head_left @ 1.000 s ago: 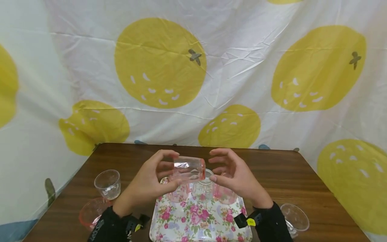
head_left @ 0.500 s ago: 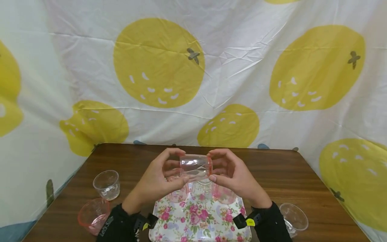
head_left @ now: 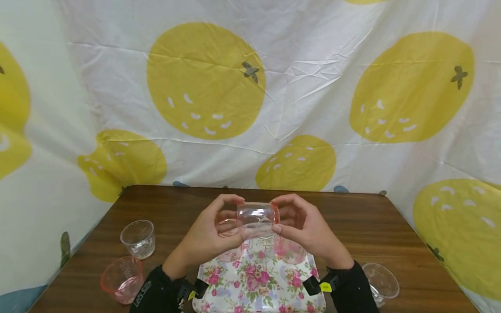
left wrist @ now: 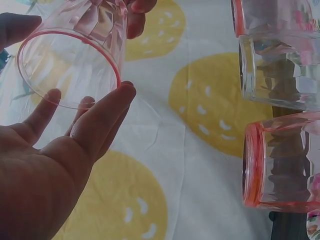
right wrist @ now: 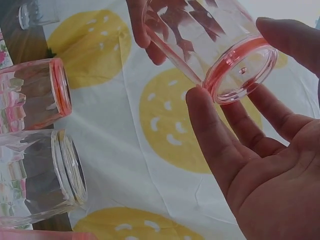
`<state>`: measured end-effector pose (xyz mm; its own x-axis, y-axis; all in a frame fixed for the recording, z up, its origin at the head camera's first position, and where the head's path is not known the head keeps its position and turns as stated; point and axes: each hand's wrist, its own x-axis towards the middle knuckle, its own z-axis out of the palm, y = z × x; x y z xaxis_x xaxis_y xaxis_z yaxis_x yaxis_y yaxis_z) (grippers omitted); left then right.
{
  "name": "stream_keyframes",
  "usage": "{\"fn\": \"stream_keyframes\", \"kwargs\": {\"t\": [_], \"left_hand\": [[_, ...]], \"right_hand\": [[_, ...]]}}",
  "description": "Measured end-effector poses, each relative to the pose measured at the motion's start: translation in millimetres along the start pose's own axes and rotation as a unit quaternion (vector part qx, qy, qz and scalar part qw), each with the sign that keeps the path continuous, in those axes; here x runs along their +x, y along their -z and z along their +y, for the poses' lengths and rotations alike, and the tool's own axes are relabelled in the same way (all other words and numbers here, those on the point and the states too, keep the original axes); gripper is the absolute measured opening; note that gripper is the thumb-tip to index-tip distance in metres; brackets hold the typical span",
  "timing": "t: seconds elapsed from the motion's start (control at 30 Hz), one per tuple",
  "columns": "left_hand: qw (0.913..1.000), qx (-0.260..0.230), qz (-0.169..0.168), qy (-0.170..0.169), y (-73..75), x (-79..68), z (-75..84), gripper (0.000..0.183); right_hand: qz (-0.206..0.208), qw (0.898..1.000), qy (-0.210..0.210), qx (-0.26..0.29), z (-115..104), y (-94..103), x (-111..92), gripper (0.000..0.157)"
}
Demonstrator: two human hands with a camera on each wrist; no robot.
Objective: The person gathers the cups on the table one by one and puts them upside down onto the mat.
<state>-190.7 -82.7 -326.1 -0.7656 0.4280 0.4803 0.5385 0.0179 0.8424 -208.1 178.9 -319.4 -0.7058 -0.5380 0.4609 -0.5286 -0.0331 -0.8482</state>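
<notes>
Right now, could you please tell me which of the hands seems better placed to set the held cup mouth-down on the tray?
Probably the right hand: it holds the cup by its base, while the left hand grips the open mouth, the end that would meet the tray.

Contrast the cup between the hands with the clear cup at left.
The held cup is pink-tinted; the clear cup is colourless. The held cup lies sideways in the air; the clear cup stands mouth-up on the table. The left hand and right hand grip the held cup; neither touches the clear cup. Both are see-through.
</notes>
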Motion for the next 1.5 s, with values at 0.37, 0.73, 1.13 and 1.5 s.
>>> {"fn": "stream_keyframes", "kwargs": {"t": [0.37, 0.73, 1.13, 1.5], "left_hand": [[0.9997, 0.022, -0.005, 0.011, 6.3, -1.6, 6.9, 0.066], [0.9958, 0.087, 0.027, 0.005, 15.9, -1.6, 8.8, 0.053], [0.9893, 0.140, 0.040, -0.001, 19.5, 1.3, 9.4, 0.054], [0.9829, 0.179, 0.042, 0.001, 21.1, 3.4, 12.5, 0.057]], "right_hand": [[0.013, 0.999, -0.009, -0.029, -5.6, 9.9, -5.9, 0.044], [0.039, 0.992, -0.017, -0.116, -20.6, 41.6, -25.4, 0.045], [0.008, 0.958, -0.072, -0.279, -34.2, 57.7, -41.0, 0.045], [-0.058, 0.912, -0.069, -0.399, -37.7, 49.5, -46.3, 0.039]]}}
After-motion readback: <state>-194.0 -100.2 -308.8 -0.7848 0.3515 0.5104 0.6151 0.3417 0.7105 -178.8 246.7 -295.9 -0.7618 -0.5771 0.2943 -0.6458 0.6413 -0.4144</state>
